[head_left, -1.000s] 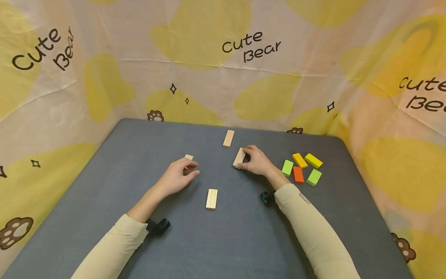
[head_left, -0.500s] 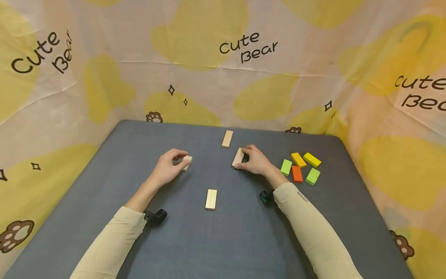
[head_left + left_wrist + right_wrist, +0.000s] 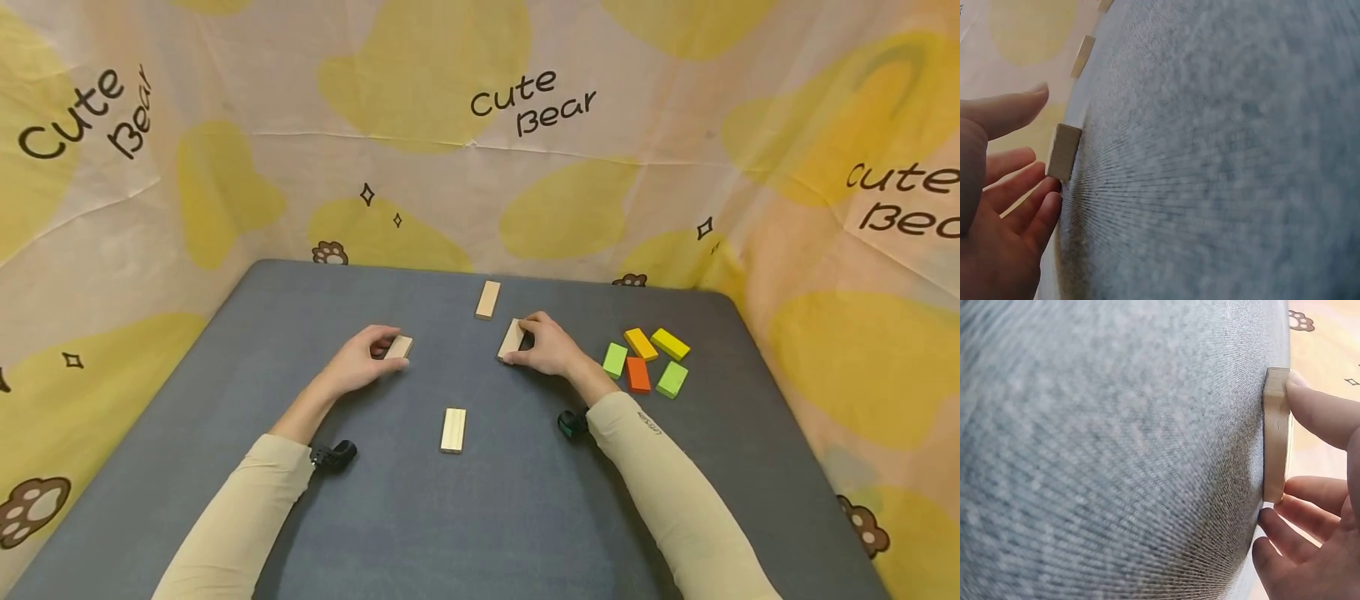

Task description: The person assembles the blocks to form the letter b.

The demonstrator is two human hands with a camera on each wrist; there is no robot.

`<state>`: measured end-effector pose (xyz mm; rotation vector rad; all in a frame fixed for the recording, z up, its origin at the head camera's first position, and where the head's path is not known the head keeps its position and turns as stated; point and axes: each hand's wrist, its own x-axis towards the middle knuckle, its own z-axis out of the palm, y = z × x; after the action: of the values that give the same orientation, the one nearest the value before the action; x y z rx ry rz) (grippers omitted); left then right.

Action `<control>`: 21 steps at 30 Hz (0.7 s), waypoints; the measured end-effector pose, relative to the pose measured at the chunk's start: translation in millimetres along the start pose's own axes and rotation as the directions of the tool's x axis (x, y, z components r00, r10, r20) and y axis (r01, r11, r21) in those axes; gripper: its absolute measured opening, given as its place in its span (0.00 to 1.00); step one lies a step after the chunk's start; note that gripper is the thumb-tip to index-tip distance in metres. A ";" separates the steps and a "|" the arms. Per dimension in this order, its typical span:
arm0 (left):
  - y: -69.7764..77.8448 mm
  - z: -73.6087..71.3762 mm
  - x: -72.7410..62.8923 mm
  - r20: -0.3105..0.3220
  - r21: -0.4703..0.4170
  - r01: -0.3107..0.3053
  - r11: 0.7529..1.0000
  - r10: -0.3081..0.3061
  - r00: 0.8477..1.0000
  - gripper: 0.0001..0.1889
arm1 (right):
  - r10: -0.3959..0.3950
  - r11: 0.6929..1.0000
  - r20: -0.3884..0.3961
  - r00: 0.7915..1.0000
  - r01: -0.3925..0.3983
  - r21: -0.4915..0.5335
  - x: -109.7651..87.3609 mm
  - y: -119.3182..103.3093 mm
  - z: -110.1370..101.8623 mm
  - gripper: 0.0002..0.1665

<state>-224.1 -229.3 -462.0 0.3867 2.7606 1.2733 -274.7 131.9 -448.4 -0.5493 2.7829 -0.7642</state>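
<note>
In the head view, my left hand (image 3: 358, 360) reaches around a plain wooden block (image 3: 398, 347) lying flat at the left. The left wrist view has the fingers (image 3: 1054, 187) at one end of that block, while the thumb stands apart from it. My right hand (image 3: 551, 346) holds another plain wooden block (image 3: 512, 340) lengthwise on the table, thumb at one end and fingers at the other, as the right wrist view confirms. A third wooden block (image 3: 487, 300) lies farther back, and another wooden block (image 3: 453, 430) lies nearer, between the forearms.
Right of my right hand, several coloured blocks lie loosely grouped: a red block (image 3: 638, 375), green blocks (image 3: 615, 360) and yellow blocks (image 3: 670, 343). The grey tabletop (image 3: 450, 525) meets printed cloth walls (image 3: 420, 200) at its back and sides.
My left hand has moved left to the wooden block there, and more of that block's top now shows. The right hand has stayed in place on its block.
</note>
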 end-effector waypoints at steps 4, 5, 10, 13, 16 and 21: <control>-3.5 0.0 1.0 0.031 0.002 0.021 1.000 -0.021 0.999 0.36 | 0.000 1.000 0.008 1.000 0.000 0.006 0.3 0.0 -0.2 0.50; -4.0 0.1 1.4 0.036 0.000 0.023 1.000 -0.023 0.999 0.36 | -0.001 1.000 0.008 1.000 0.001 0.005 0.5 0.3 -0.3 0.49; -6.4 -0.4 3.5 0.044 0.009 0.014 1.000 -0.015 0.999 0.36 | -0.004 1.000 0.012 1.000 0.004 -0.012 1.9 1.2 -0.9 0.50; -6.8 -0.6 3.6 0.037 0.016 0.016 1.000 -0.016 0.999 0.36 | -0.006 1.000 0.016 1.000 0.006 -0.013 2.0 0.6 -1.2 0.50; -6.8 -0.3 4.6 0.024 0.018 0.023 1.000 -0.023 0.999 0.36 | -0.005 1.000 0.019 1.000 0.005 -0.013 2.5 0.4 -1.3 0.50; -5.8 1.4 7.3 0.018 0.040 0.023 0.999 -0.024 1.000 0.37 | 0.005 1.000 0.020 1.000 -0.005 -0.015 3.7 1.7 -1.5 0.50</control>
<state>-232.1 -230.0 -467.1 0.3657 2.7702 1.2048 -279.0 132.4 -448.4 -0.5491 2.7730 -0.7332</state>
